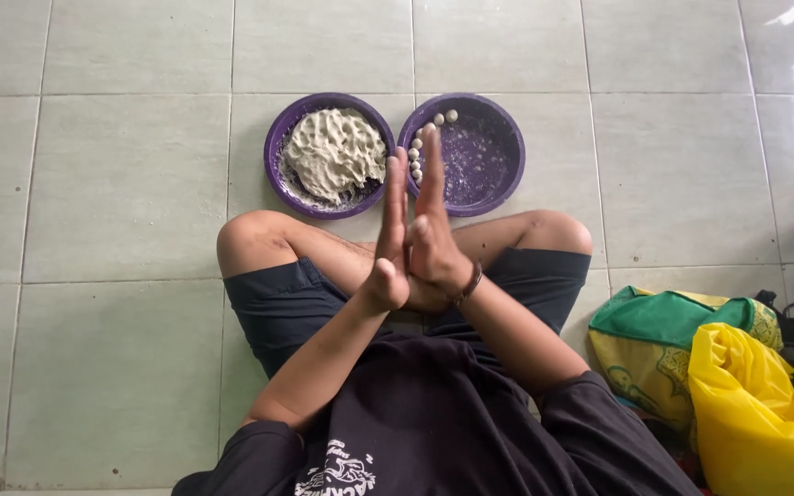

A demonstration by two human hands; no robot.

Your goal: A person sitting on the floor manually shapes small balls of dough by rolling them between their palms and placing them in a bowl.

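I sit cross-legged on a tiled floor. My left hand [391,230] and my right hand [434,216] are pressed flat together, palm to palm, with the fingers straight and pointing away from me. Anything between the palms is hidden. A dark band circles my right wrist. Just beyond my fingertips lie two round purple plates side by side. The left plate [277,152] carries a pale grey lump of dough [333,152]. The right plate [498,152] has several small pale dough balls [434,119] along its near-left rim and a dusting of flour.
My bare knees [250,241] rest on the floor just short of the plates. A green and yellow bag [659,340] and a yellow plastic bag [755,413] lie at my right side, with dark items behind them at the frame edge.
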